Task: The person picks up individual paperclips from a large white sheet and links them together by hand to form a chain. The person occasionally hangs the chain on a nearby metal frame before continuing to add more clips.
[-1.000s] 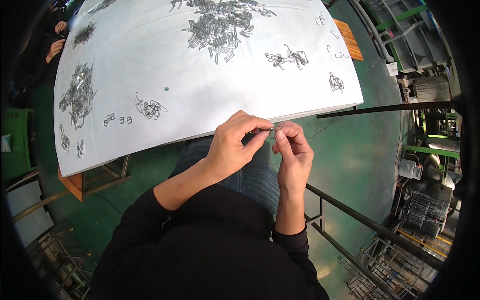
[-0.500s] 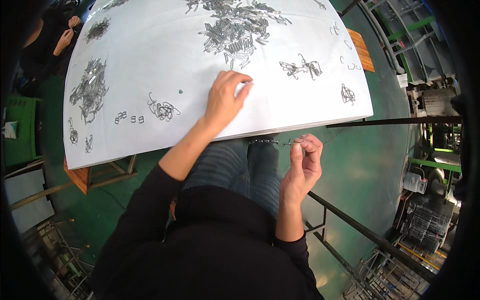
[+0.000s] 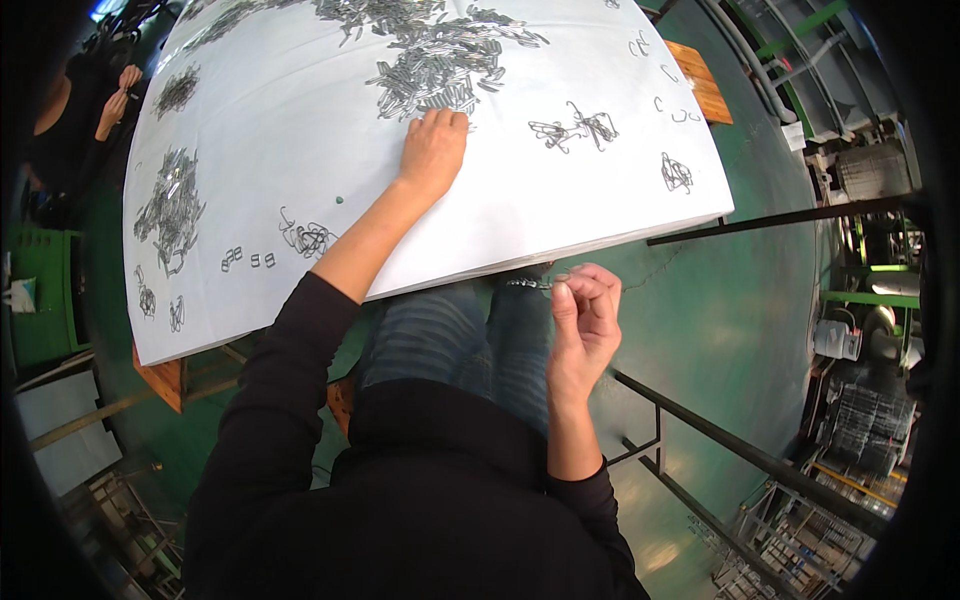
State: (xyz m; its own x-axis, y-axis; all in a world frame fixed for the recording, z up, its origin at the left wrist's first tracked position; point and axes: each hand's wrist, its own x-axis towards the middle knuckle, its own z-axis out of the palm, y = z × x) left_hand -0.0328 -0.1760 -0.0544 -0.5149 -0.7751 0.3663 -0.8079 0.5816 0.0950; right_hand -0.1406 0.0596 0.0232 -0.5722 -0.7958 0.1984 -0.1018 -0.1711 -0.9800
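My left hand [image 3: 433,157] is at the near edge of a large pile of thin metal wire links [image 3: 428,72] on the white-covered table [image 3: 380,225]. Its fingers are bent down and drawn together, with their tips hidden, so anything between them is out of sight. Past the table's front edge, above my lap, my right hand [image 3: 583,315] is closed in a pinch of thumb and fingers. From that pinch a thin metal chain [image 3: 527,284] reaches left, its far part over my knee.
Bent wire hooks lie in tangles [image 3: 576,130] at the right and beside my left forearm [image 3: 305,238]. Loose hooks [image 3: 667,73] are spread near the right edge. More small links form a pile [image 3: 168,212] on the left. Another person's hands [image 3: 121,92] are at the far left.
My left hand has moved away from me to the link pile, its fingers now curled down. My right hand still pinches the chain. The whole view has shifted slightly.
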